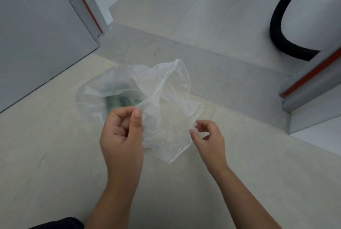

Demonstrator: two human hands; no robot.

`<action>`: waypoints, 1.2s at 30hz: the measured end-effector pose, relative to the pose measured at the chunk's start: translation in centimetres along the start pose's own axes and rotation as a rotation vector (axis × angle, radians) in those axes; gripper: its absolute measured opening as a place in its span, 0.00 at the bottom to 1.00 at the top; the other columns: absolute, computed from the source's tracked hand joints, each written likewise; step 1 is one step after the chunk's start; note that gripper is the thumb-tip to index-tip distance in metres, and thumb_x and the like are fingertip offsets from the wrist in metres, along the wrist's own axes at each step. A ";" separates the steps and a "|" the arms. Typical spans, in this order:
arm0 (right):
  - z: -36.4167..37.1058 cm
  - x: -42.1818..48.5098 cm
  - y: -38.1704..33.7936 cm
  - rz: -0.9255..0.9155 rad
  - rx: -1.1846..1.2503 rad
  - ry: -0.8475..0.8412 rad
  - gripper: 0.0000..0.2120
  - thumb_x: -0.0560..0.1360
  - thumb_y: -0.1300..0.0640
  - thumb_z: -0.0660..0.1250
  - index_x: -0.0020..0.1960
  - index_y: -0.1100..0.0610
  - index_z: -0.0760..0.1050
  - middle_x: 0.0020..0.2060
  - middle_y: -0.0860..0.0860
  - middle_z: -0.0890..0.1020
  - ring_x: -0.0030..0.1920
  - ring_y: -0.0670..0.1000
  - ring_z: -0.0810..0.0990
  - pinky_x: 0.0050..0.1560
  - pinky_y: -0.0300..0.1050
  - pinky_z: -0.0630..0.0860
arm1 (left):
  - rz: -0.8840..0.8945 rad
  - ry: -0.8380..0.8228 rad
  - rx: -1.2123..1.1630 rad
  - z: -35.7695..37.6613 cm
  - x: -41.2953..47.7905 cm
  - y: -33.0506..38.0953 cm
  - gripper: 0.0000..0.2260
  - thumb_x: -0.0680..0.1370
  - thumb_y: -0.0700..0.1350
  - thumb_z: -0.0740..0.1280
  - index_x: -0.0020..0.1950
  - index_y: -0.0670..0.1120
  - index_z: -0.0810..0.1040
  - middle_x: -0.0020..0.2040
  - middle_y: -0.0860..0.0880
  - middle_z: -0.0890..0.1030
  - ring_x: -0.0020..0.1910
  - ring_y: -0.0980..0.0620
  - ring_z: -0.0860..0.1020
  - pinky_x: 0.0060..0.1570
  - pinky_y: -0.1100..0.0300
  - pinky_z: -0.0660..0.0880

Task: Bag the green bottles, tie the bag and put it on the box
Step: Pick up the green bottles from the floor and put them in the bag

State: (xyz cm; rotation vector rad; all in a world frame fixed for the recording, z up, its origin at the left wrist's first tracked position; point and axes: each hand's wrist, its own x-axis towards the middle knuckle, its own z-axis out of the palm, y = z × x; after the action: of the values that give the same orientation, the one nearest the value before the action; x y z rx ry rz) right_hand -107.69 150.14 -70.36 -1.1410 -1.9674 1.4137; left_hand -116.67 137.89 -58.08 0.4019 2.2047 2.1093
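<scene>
Above the concrete floor [55,155] | left hand [121,132] is pinching the clear plastic bag [166,99] rim | right hand [210,136] is hovering beside it, loosely curled, gripping nothing | green bottles [121,101] are showing blurred through the plastic

Looks like some plant or utility room, not anybody's home: bare concrete floor [46,155], a grey metal door [36,35] with a red edge strip [83,1], and 1 fat black corrugated hose [280,25] looping down a white wall [304,16].
</scene>
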 end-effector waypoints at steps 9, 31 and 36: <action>1.1 4.2 -0.1 -0.141 -0.181 0.029 0.22 0.71 0.58 0.70 0.63 0.56 0.72 0.60 0.54 0.72 0.63 0.50 0.69 0.62 0.34 0.61 | -0.002 0.026 -0.047 -0.1 1.1 0.5 0.04 0.73 0.47 0.66 0.38 0.51 0.74 0.23 0.57 0.73 0.23 0.61 0.68 0.25 0.69 0.67; -1.3 4.0 -12.7 0.089 0.200 0.119 0.11 0.72 0.63 0.67 0.35 0.49 0.76 0.30 0.47 0.80 0.32 0.37 0.77 0.38 0.24 0.70 | -0.159 0.011 -0.131 2.9 6.5 5.1 0.05 0.75 0.42 0.64 0.38 0.48 0.73 0.23 0.53 0.73 0.23 0.61 0.68 0.25 0.69 0.67; -0.6 1.1 -20.7 0.218 0.266 0.062 0.10 0.72 0.62 0.67 0.35 0.50 0.76 0.29 0.46 0.80 0.34 0.40 0.79 0.41 0.28 0.73 | -0.250 0.015 0.040 -1.5 8.1 10.4 0.06 0.75 0.44 0.65 0.39 0.52 0.74 0.32 0.49 0.75 0.27 0.60 0.71 0.30 0.69 0.70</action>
State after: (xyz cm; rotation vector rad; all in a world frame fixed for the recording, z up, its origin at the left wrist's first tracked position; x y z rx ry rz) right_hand -115.24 148.70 -51.14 -1.2844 -1.5919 1.6701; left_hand -123.35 138.62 -46.63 0.1049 2.1769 1.9475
